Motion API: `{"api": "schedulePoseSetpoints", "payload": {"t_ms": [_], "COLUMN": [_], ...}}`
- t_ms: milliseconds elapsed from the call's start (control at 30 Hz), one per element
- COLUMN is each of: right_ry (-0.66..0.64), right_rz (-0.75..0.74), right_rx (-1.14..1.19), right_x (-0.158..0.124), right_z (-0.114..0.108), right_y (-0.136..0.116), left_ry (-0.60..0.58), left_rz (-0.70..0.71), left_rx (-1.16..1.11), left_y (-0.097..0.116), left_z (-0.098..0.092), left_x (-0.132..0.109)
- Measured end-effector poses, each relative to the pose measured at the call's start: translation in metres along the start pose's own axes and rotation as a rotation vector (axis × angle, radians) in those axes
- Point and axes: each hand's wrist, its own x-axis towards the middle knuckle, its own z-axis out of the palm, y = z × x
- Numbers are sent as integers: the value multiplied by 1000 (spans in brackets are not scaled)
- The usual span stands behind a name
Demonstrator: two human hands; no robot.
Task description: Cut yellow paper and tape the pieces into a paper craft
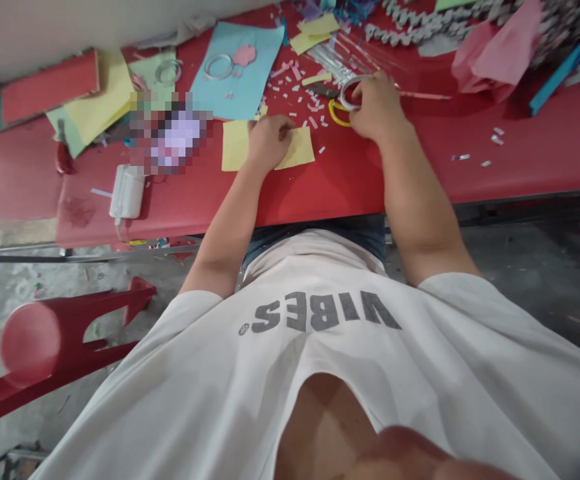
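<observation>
My left hand [269, 141] rests closed on a yellow sheet of paper [299, 148] lying on the red table [350, 180], its fingers curled against the sheet. My right hand [377, 107] is wrapped around a roll of clear tape [349, 93], just right of the yellow-handled scissors [337, 113]. Small paper snippets [295, 90] lie scattered between the two hands.
A light blue sheet [243, 70] with a tape ring [219, 66] and a pink cutout lies behind my left hand. Yellow and green sheets sit at left, a white device [127, 192] near the front edge, pink paper [500, 50] far right. A red plastic chair [55, 347] stands at lower left.
</observation>
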Motion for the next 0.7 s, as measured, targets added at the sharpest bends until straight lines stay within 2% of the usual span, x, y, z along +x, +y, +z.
{"api": "schedulePoseSetpoints", "payload": {"t_ms": [67,133,233,367,467,533,700], "right_ry": [23,61,73,28,-60,-77,-75], "right_rz": [-20,-37,-110,-288,-338,-342,-320], "right_rx": [-26,-40,61,232,206,213,231], "right_x": [1,2,-2,-18,-31,-36,-38], "right_z": [2,3,1,-11,-20,-22,-19], "right_y": [1,-2,-16,-54,-81,-90,-89], "left_ry": [42,93,133,164,143,131,155], "left_rz": [-71,-104,-31,119,183,189,147], "left_rx": [173,232,63,-133,-144,-124,-11], "left_y": [3,7,10,21,32,38,45], "left_z": [1,2,6,11,9,7,4], "left_x": [-2,-2,1,-1,-6,-8,-12]}}
